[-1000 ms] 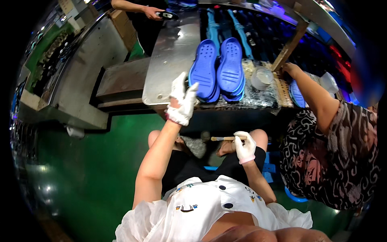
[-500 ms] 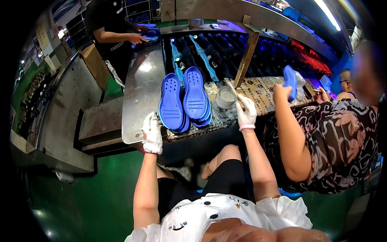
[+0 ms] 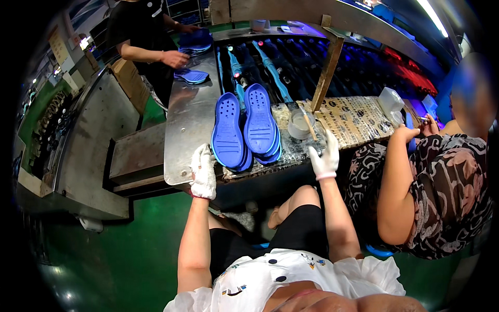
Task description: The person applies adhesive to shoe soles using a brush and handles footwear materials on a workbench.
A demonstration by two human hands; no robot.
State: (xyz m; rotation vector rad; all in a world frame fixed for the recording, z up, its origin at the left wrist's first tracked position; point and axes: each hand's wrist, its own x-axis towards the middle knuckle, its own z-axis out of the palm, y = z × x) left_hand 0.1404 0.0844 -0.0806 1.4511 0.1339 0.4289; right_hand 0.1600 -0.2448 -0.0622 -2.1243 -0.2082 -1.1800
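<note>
Two stacks of blue shoe soles lie at the near edge of the bench, the left stack beside the right stack. My left hand, in a white knitted glove, is at the bench edge next to the left stack; its fingers lie fairly straight, holding nothing I can see. My right hand, also gloved, hovers just off the near edge, thumb and fingers apart and empty. Beyond it, a thin brush with a wooden handle leans across a translucent round tub with whitish contents.
Behind the soles runs a dark conveyor with light-blue straps. An upright post stands beyond the tub. A co-worker sits close on my right; another stands far left by more soles on the metal tabletop.
My right hand has let go of the brush and drawn back toward me. The standing co-worker has put soles on the metal tabletop. The seated co-worker's hand with a sole has lowered.
</note>
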